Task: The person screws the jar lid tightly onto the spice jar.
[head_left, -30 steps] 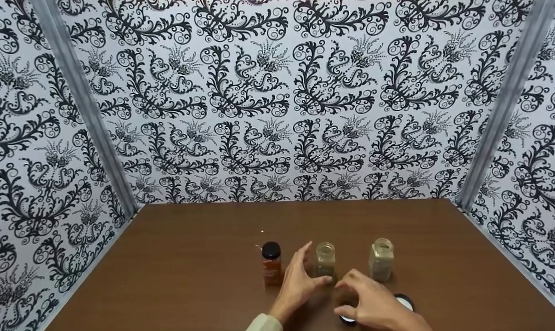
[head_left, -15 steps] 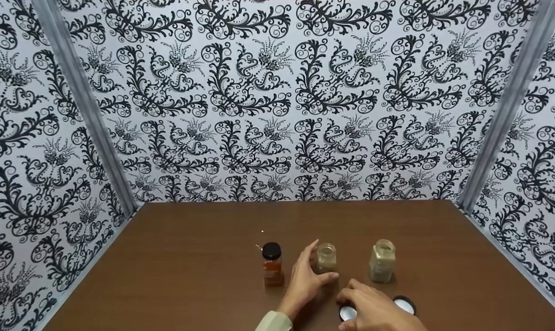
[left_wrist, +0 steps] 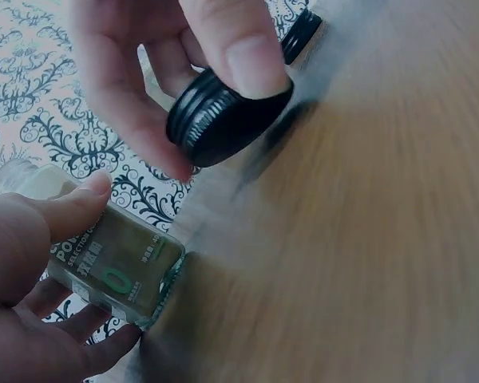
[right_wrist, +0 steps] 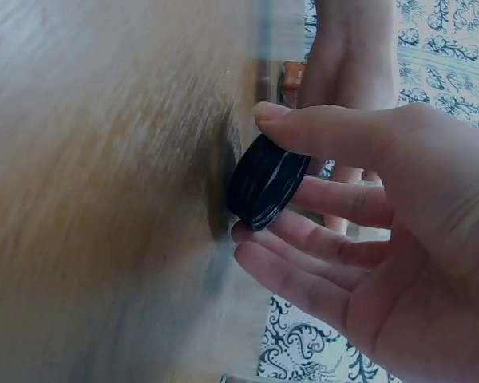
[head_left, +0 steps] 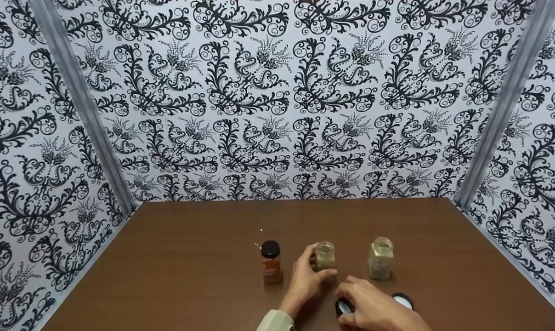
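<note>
My left hand point(head_left: 305, 280) curls around an uncapped glass spice jar point(head_left: 325, 258) that stands upright on the table. In the left wrist view the jar point(left_wrist: 124, 259) shows greenish-brown powder and a printed label, with the thumb on one side and fingers on the other. Nearer the front edge, my right hand point(head_left: 371, 303) pinches a black jar lid point(head_left: 342, 307). The lid point(right_wrist: 265, 182) is tilted and just off the tabletop in the right wrist view, its white lining turned partly up in the head view. Part of the lid is hidden behind the fingers.
A second uncapped jar point(head_left: 381, 261) of pale powder stands to the right. Another black lid point(head_left: 402, 301) lies white side up beside my right hand. On the left is a black-capped jar point(head_left: 271, 266) of orange-red spice. Patterned walls point(head_left: 259, 101) enclose the brown table point(head_left: 190, 257).
My right hand has come down on the nearer lid, taken hold of it and tilted it up off the table. The left hand has closed in around the middle jar.
</note>
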A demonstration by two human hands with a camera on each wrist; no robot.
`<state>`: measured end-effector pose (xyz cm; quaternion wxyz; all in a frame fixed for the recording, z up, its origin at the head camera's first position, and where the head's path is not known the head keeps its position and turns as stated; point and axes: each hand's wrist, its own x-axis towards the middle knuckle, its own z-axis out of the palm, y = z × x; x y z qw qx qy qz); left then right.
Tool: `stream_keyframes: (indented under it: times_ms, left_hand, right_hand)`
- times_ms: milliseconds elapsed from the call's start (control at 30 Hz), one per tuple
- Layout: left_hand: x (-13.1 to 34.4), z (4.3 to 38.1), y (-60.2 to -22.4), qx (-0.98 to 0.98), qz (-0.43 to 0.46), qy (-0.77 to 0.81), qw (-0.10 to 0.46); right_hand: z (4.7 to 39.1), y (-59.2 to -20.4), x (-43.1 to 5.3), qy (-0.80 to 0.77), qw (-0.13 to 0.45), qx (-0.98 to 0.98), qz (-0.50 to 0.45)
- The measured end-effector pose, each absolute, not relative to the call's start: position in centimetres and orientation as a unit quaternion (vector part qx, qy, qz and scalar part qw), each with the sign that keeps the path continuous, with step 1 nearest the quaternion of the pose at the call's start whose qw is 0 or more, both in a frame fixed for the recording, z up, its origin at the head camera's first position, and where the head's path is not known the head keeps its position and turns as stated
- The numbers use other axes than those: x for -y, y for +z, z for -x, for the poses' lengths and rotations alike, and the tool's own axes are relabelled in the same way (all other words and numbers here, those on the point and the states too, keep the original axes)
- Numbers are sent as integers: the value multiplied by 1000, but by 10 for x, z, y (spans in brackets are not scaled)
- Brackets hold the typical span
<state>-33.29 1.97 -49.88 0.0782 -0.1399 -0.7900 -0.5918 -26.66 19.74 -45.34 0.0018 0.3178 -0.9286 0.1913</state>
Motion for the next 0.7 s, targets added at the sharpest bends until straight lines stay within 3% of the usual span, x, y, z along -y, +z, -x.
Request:
stream_keyframes:
  times_ms: [300, 700]
  left_hand:
    - [-19, 333, -501, 788, 153, -590, 89]
    - [-18, 333, -500, 786, 181, -582, 106]
  right_hand:
    - [271, -448, -197, 329, 117, 861, -369]
    - [275, -438, -183, 340, 240, 839, -351]
